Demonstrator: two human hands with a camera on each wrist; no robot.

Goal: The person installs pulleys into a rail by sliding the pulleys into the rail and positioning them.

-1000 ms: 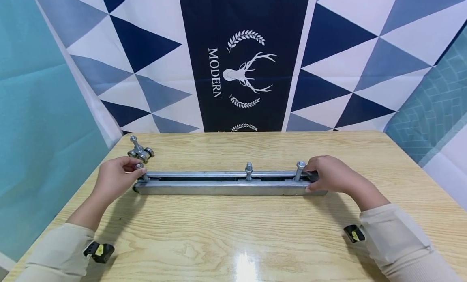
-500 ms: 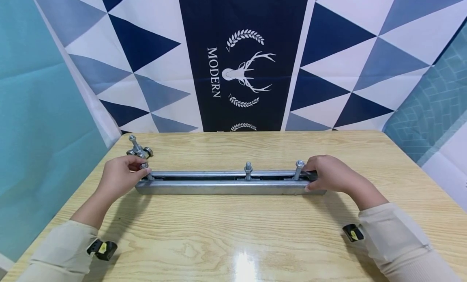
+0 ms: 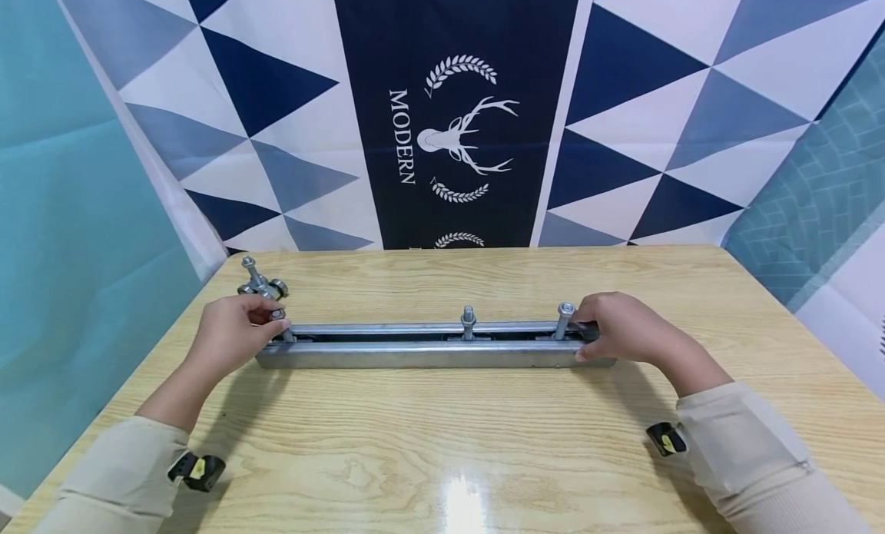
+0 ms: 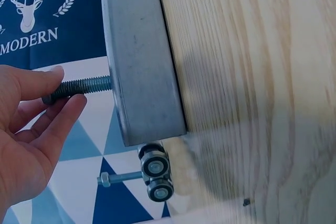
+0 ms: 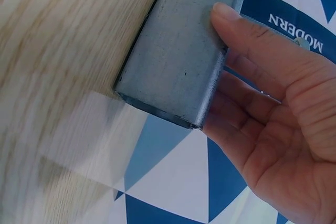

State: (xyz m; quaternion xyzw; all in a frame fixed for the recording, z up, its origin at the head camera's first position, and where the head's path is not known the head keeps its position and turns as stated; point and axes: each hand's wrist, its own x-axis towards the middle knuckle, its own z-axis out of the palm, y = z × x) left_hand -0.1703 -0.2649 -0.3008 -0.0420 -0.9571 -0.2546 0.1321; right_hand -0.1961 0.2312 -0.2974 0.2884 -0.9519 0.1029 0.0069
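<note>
Head view: the table, glossy and pale with wood grain, carries the rail, a straight grey metal channel lying open side up. The step in hand looks like loading this rail; the next move seems to call for a steady hold and a level, lengthwise push. The right hand grips its right end, thumb against the scuffed front wall. The left hand pinches the coarsely threaded left bolt at the other end. Behind that end sits a loose trolley with round, dark-ringed wheels. Smallest, the middle bolt and right bolt stand up from the rail.
</note>
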